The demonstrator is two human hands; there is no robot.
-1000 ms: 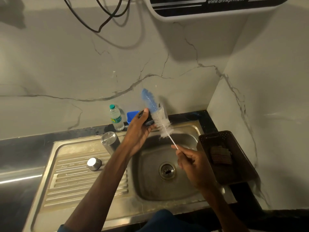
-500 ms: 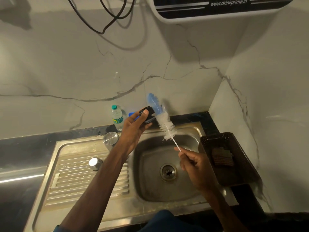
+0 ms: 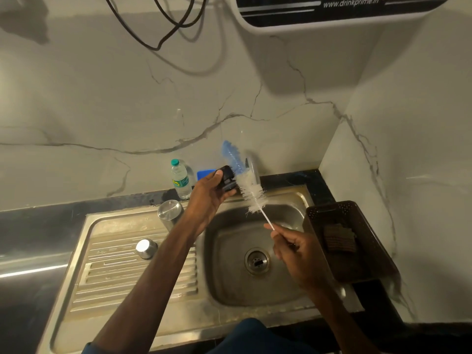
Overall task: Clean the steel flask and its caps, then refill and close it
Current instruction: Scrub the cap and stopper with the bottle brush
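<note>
Above the sink [image 3: 229,290], still gripping the black cap [image 3: 226,178] in fingers of the left hand [image 3: 207,198], still pinching the brush [image 3: 251,190] stem with the right hand [image 3: 298,254]; barely shifted, probably mid-scrub, leaving the flask [image 3: 169,213] standing on the drainboard [image 3: 127,272].

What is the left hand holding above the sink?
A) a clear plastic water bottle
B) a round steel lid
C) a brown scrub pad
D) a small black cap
D: the left hand grips the small black plastic cap, with the white-and-blue bristled bottle brush right beside it.
</note>
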